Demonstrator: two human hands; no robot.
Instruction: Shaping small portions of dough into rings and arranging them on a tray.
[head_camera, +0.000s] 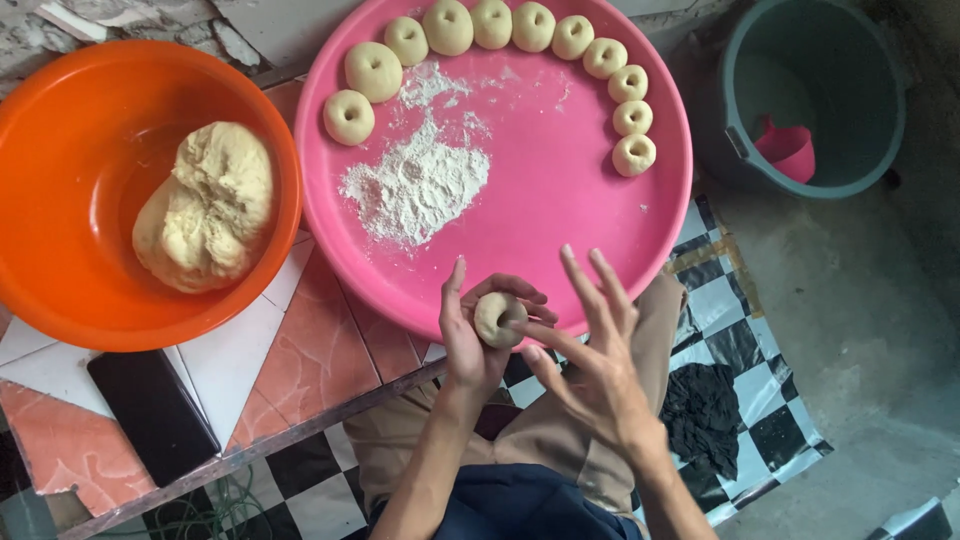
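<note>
The left hand has its fingers curled around a small dough ball, cupping it just past the near edge of the counter, over the lap. The right hand is spread wide, holding nothing, with only its thumb tip pressing into the ball's middle.

The dough looks soft, light and slightly tacky; it would likely dent under any firm squeeze, so cradling it by its rim seems safest.

Beyond sits a pink tray with a flour pile and 10 shaped dough rings along its far rim. At the counter's left, an orange bowl holds a dough lump, and a dark phone lies near the front-left corner. A grey bucket stands on the floor at the right. Nothing stands between the hands and the tray.
</note>
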